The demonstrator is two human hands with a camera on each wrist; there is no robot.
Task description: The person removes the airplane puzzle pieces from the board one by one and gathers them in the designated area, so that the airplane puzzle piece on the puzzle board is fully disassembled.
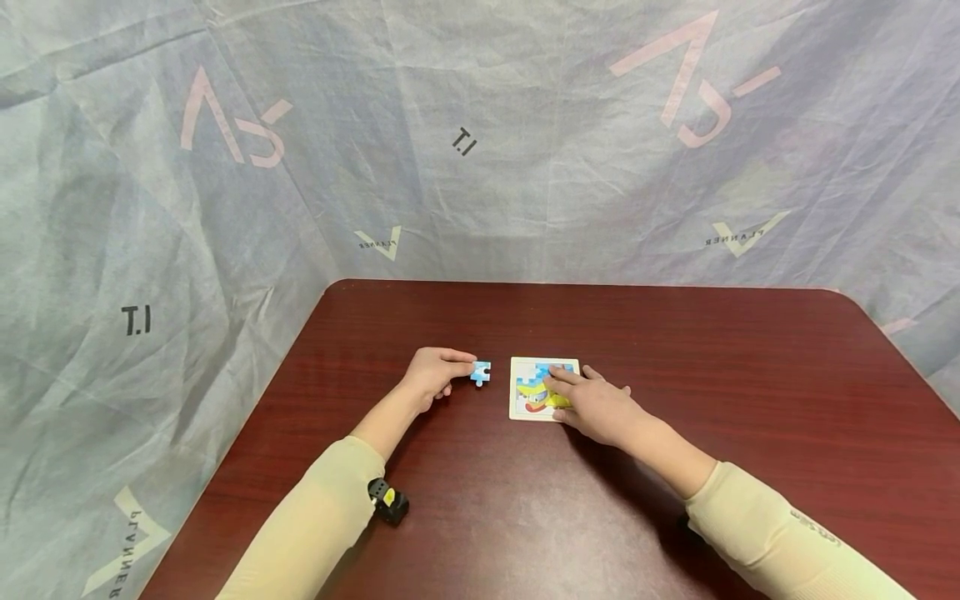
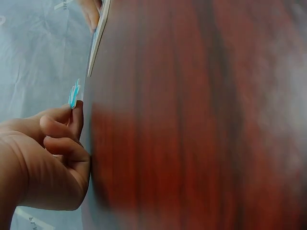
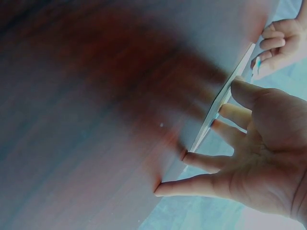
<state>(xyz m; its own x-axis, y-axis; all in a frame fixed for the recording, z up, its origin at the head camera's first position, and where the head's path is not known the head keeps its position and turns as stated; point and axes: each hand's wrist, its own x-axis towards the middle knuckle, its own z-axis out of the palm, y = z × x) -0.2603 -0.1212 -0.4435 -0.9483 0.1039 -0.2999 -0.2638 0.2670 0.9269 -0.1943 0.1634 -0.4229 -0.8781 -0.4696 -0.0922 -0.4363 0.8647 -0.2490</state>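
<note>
Puzzle piece fitting looks, from where I stand, like the step in hand; the next move probably calls for lining its tabs up with the framed puzzle. The piece sits at the fingertips of the left hand, pinched, near the frame but apart. Over the frame, the right hand spreads its fingers, grasping nothing, above the desk.

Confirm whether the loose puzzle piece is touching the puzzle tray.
Apart. The head view shows it: bare table separates the puzzle piece, pinched in the left hand's fingers, from the puzzle tray.
</note>
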